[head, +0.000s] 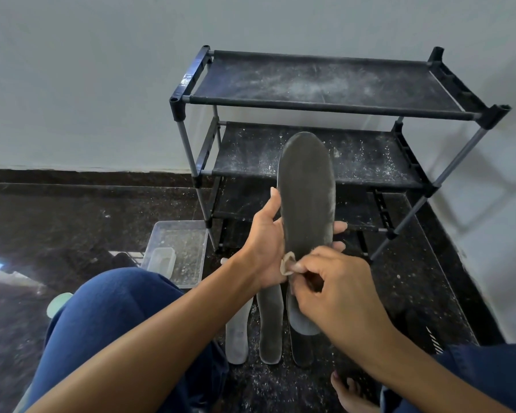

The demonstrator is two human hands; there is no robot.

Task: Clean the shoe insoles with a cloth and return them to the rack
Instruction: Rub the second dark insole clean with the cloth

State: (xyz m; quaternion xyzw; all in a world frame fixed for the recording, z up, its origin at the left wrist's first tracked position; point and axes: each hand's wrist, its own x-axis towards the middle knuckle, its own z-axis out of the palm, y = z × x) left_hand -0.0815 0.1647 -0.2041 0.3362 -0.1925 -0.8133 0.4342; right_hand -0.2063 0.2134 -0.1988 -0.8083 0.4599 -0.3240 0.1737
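Note:
My left hand [265,242] grips a dark grey insole [307,192] from behind and holds it upright in front of the rack. At the insole's heel end my right hand [334,290] pinches a small beige cloth [288,263]. Several more insoles lie on the floor below my hands: a pale one [236,338], a grey one [270,326] and darker ones [303,326]. The black shoe rack [331,107] stands against the wall, its fabric shelves bare and dusted with white specks.
A clear plastic tub [185,248] with a smaller container inside sits on the dark speckled floor left of the rack. My knees in blue trousers [111,317] fill the lower frame. A bare foot [349,391] shows at the bottom right. A pale green object [58,304] lies at left.

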